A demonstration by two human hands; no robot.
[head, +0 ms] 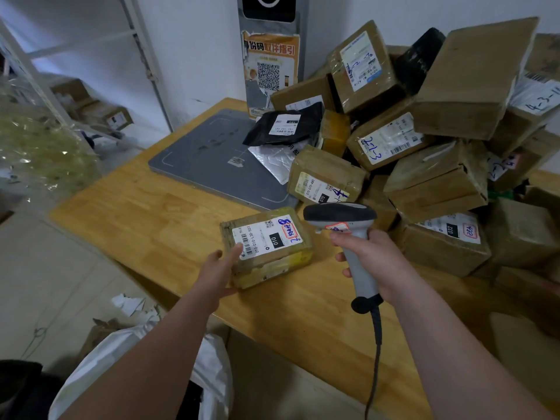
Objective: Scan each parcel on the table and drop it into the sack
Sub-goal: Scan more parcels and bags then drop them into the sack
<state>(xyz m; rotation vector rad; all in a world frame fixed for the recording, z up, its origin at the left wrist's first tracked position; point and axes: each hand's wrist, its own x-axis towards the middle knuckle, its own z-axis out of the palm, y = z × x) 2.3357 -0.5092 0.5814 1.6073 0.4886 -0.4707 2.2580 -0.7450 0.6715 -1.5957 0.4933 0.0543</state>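
Observation:
A small brown parcel (268, 248) with a white label marked 010 lies on the wooden table (145, 216) near its front edge. My left hand (219, 269) grips the parcel's left end, thumb on top at the barcode. My right hand (371, 259) holds the grey handle of a barcode scanner (341, 218), whose dark head hangs just right of the parcel's far corner. The white sack (100, 368) stands open on the floor below my left forearm.
A tall heap of taped brown boxes (439, 147) fills the table's right side, with a black mailer bag (283, 124) and a silver one on a grey flat scale pad (206, 156). A kiosk with a QR poster (269, 65) stands behind. Metal shelving is at left.

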